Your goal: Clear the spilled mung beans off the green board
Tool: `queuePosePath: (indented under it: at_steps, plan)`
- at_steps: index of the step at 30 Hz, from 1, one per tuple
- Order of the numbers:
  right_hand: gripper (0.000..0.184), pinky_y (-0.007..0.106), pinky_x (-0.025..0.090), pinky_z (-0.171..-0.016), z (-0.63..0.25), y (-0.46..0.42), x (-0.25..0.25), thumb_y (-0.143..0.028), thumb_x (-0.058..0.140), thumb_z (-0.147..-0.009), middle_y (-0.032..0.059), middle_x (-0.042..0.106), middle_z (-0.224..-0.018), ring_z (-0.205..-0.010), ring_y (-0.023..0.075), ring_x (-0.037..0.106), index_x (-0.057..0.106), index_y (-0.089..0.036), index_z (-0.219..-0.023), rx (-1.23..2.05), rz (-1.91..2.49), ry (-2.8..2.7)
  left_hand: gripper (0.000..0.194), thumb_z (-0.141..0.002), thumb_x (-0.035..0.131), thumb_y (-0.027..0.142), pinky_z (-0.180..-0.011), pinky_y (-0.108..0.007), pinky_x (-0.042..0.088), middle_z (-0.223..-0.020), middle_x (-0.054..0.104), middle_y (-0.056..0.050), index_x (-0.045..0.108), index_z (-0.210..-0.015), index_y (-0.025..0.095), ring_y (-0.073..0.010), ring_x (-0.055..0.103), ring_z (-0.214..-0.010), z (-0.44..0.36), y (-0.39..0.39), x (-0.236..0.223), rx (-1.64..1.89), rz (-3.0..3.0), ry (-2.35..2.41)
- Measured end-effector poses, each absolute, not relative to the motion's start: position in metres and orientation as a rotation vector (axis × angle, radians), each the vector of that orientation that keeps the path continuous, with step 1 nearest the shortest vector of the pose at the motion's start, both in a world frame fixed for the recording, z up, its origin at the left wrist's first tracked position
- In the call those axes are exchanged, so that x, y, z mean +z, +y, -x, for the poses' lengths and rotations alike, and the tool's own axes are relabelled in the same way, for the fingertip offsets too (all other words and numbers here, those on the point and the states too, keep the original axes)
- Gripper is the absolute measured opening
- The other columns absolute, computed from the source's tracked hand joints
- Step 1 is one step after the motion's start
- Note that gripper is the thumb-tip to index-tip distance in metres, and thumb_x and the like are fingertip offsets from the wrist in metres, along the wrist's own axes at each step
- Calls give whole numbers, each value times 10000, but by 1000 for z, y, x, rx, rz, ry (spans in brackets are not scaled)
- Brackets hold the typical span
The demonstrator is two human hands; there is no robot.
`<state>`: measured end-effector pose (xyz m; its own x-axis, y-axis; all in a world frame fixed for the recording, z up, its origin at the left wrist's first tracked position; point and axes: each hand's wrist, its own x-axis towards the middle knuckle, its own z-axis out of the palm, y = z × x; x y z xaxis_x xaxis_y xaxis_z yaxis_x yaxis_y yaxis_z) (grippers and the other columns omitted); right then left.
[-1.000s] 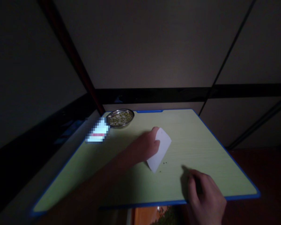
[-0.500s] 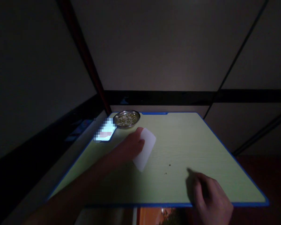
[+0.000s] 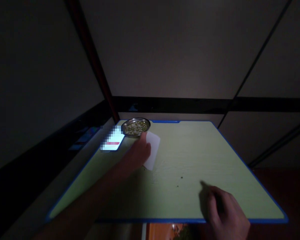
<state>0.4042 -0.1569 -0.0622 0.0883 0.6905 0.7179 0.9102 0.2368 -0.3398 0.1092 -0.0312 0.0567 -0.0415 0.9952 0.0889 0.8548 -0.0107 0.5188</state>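
Note:
My left hand (image 3: 140, 150) is closed on a white sheet (image 3: 152, 150), which looks like paper or a wipe, against the pale green tabletop (image 3: 202, 150). Just beyond it stands a round metal dish (image 3: 136, 127) with small green and white pieces in it. At the front right edge of the table rests my right hand (image 3: 227, 211), its fingers curled. Whether those fingers hold anything is hidden. Between the hands lie a few dark crumbs (image 3: 181, 177).
A lit phone (image 3: 113, 140) lies at the table's left edge, beside the dish. Blue trim (image 3: 165, 220) runs round the table. Behind it rises a wall (image 3: 170, 60) with a dark band. Something orange (image 3: 160, 231) shows below the front edge.
My left hand has slid the white sheet a little away from me and to the left, closer to the dish. My right hand stays in place.

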Motion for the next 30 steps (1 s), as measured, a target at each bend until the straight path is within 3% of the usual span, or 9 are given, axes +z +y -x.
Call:
queuePosePath:
  at_steps: [8, 14, 19, 30]
  plan:
    - [268, 296, 498, -652, -406, -158, -63, -400, 522, -970, 59, 752, -878, -741, 200, 706, 683, -186, -990, -295, 1517, -1674, 314, -904, 382, 254, -652, -334, 473, -891, 672, -72, 436, -1209, 195, -212, 646, -762, -96, -33, 66, 671, -1962, 1932]
    - [294, 296, 491, -651, -403, -157, -63, -419, 510, -977, 62, 753, -874, -734, 201, 705, 687, -183, -988, -313, 1530, -1661, 401, -924, 371, 313, -801, -391, 488, -1038, 663, -119, 453, -1290, 172, -253, 640, -898, -86, -23, 71, 626, -2135, 1905]
    - [304, 288, 495, -638, -404, -155, -63, -425, 510, -978, 64, 755, -875, -724, 201, 707, 691, -181, -985, -318, 1528, -1670, 311, -932, 372, 321, -765, -390, 467, -899, 665, -97, 599, -1108, 202, -252, 634, -828, -104, -15, 81, 436, -2395, 1735]
    - [328, 295, 505, -638, -405, -156, -63, -438, 495, -974, 82, 760, -881, -729, 216, 713, 696, -179, -971, -299, 1534, -1666, 256, -912, 465, 251, -720, -292, 444, -856, 747, -43, 714, -855, 238, -187, 674, -816, -137, -6, 73, 224, -2621, 1168]
